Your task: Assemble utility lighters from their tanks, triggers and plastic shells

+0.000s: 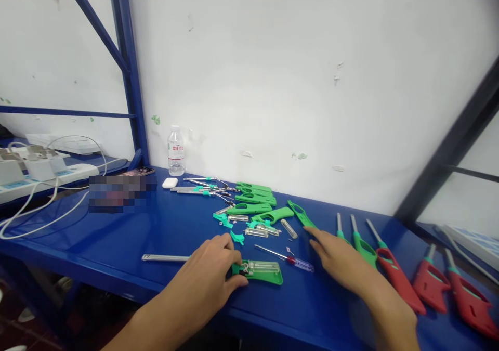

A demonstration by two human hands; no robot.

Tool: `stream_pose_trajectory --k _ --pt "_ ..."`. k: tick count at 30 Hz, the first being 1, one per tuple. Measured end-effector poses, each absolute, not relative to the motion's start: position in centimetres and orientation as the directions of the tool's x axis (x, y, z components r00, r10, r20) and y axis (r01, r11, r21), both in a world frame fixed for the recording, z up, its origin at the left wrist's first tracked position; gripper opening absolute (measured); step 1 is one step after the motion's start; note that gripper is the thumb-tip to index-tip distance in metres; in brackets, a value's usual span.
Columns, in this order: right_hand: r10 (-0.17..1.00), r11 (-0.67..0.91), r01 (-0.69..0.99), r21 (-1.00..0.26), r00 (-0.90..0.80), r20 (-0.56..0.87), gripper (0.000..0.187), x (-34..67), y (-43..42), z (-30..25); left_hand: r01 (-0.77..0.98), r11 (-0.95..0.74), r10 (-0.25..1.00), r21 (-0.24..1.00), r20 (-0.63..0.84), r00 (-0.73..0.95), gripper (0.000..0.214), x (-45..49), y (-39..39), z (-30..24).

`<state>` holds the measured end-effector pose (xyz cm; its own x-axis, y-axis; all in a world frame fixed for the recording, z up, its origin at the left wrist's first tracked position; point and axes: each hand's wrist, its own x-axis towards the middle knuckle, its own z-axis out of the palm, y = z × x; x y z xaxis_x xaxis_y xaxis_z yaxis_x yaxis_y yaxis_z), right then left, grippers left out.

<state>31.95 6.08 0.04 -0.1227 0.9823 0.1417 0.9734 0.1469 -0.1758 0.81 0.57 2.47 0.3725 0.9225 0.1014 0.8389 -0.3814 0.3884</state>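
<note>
My left hand [208,275] rests on the blue table [117,236], its thumb and fingers closed on the end of an open green lighter body [259,271] with a metal tube [166,258] sticking out to the left. My right hand [339,260] lies flat with its fingers stretched out, their tips touching a green lighter shell [301,215]. A small red-handled screwdriver [286,257] lies between the hands. Loose green shells [255,195], metal tubes and small clear parts [257,231] are scattered just beyond.
Finished lighters, two green [362,244] and three red [432,283], lie in a row at the right. A water bottle [175,152] and a white earbud case [169,183] stand by the wall. Power strips and white cables [39,174] sit at the left. A blue rack post [128,70] rises behind.
</note>
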Motion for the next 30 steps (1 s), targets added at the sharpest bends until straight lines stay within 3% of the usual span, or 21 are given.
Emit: stream_pose_trajectory --k 6,13,23,27,30 --pt "0.991 0.025 0.988 -0.153 -0.004 0.136 0.045 33.0 6.2 1.9 0.832 -0.404 0.912 0.380 0.095 0.400 0.015 0.7 0.6 2.4" --pt "0.993 0.029 0.989 -0.142 -0.012 0.114 0.035 33.1 5.9 1.3 0.787 -0.467 0.878 0.403 0.101 0.468 0.013 -0.6 0.5 2.1" --pt "0.969 -0.088 0.982 -0.170 0.123 0.212 0.050 32.2 5.0 1.8 0.820 -0.438 0.890 0.369 0.051 0.452 0.022 -0.7 0.7 2.5" --pt "0.932 -0.128 0.971 -0.204 0.188 0.309 0.036 32.9 4.3 3.3 0.804 -0.482 0.875 0.349 0.142 0.463 0.022 -1.1 0.6 2.3" --pt "0.927 -0.048 0.968 -0.246 0.135 0.349 0.034 32.6 3.5 4.8 0.780 -0.515 0.855 0.355 0.277 0.439 0.031 -1.4 0.8 2.6"
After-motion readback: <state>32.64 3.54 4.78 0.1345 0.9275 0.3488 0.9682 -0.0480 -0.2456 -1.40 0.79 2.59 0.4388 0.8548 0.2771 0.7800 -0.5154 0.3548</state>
